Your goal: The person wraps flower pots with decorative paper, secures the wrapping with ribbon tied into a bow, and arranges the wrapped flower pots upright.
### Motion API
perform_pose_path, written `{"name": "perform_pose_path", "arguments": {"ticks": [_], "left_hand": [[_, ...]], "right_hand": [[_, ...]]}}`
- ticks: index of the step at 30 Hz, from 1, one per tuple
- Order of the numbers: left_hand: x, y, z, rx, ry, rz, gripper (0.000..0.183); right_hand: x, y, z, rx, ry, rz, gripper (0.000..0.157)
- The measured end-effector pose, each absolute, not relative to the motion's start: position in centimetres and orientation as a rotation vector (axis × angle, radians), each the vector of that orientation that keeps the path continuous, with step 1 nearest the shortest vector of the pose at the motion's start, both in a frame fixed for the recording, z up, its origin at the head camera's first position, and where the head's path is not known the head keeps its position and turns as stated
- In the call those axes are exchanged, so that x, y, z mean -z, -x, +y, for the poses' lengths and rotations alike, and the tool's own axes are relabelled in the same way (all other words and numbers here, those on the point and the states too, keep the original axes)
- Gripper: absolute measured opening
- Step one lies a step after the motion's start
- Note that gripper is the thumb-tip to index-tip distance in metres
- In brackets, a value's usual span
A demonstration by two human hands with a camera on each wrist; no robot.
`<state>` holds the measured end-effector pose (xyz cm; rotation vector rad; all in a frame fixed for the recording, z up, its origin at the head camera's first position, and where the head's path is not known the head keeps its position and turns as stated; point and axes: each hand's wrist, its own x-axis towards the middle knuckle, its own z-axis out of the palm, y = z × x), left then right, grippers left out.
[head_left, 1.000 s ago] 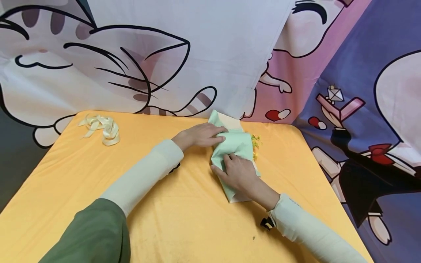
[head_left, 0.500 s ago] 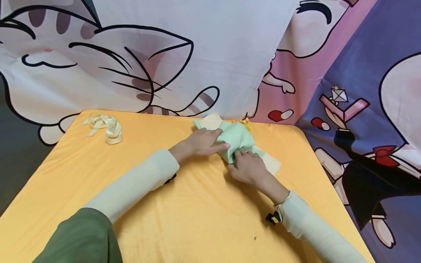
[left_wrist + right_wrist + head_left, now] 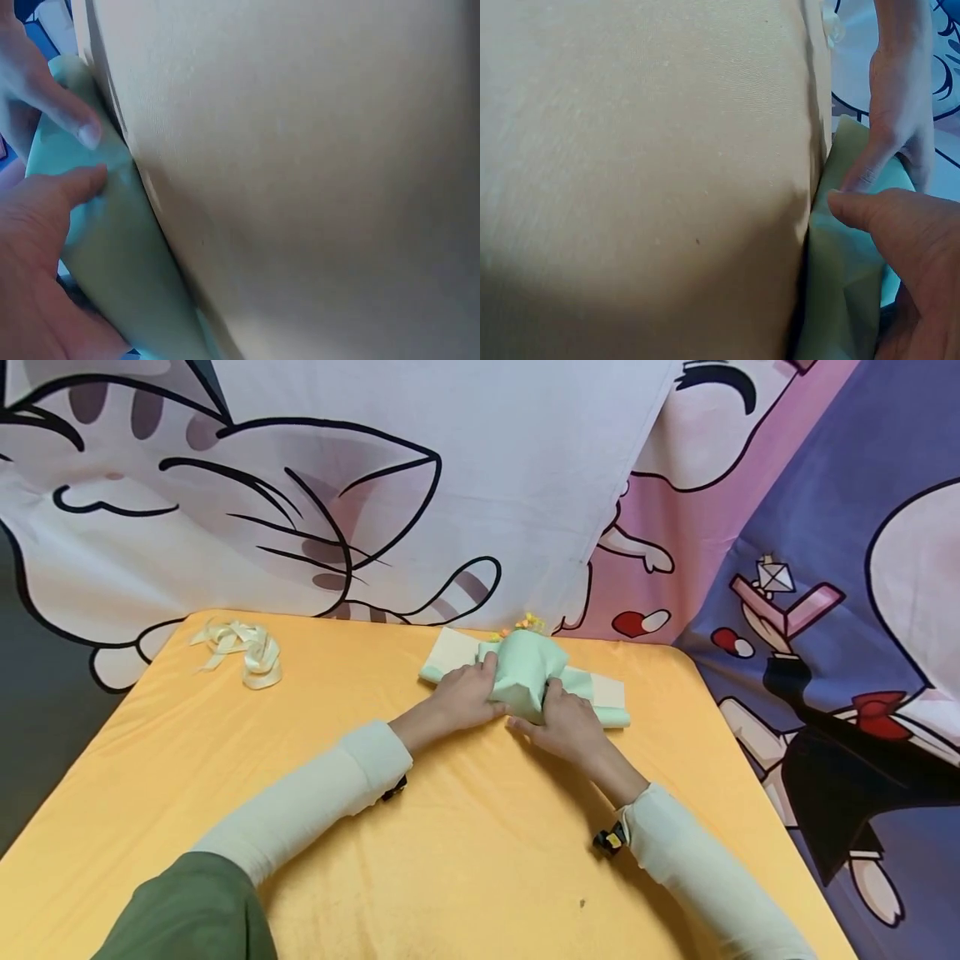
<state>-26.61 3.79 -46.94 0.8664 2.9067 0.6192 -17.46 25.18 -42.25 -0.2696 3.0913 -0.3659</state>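
Toward the table's far edge, mint-green wrapping paper (image 3: 525, 660) with cream inner faces is folded into a bulging bundle. Its flat ends spread out to the left and right. Small yellow and orange flowers (image 3: 529, 623) peek out behind it. My left hand (image 3: 463, 697) grips the bundle's left side, thumb on the near face. On the other side my right hand (image 3: 570, 723) grips it, fingers at a fold and thumb low in front. Both thumbs lie close together on the paper (image 3: 127, 255) in the left wrist view. Some fingers are hidden behind the paper.
A loose cream ribbon (image 3: 259, 662) lies in curls at the table's far left corner. Yellow cloth covers the table (image 3: 435, 860). Cartoon-printed curtains (image 3: 525, 485) hang directly behind and along the right. A small dark speck (image 3: 582, 903) marks the cloth near the front.
The paper bundle has turned from lying lengthwise to lying crosswise, and its flowers have swung from the right side to the back. Both hands have shifted with it, thumbs now closer together.
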Motion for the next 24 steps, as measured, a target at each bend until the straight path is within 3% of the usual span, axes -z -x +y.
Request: {"name": "perform_pose_path", "arguments": {"ticks": [4,11,17,24], "left_hand": [[48.6,27.2,4.0,-0.606,-0.915,2.947,0.073],[48.4,27.1,3.8,-0.596,-0.923,2.916,0.077],[45.8,26.0,3.6,-0.804,-0.725,2.706,0.081],[44.2,25.6,3.6,-0.745,-0.534,2.595,0.099]], "right_hand": [[42.7,17.8,24.9,0.335,0.247,3.091,0.101],[42.9,18.0,24.6,0.318,0.212,3.052,0.1],[42.7,17.8,24.8,0.343,0.191,3.018,0.099],[42.4,18.2,24.8,0.215,0.21,2.972,0.1]]}}
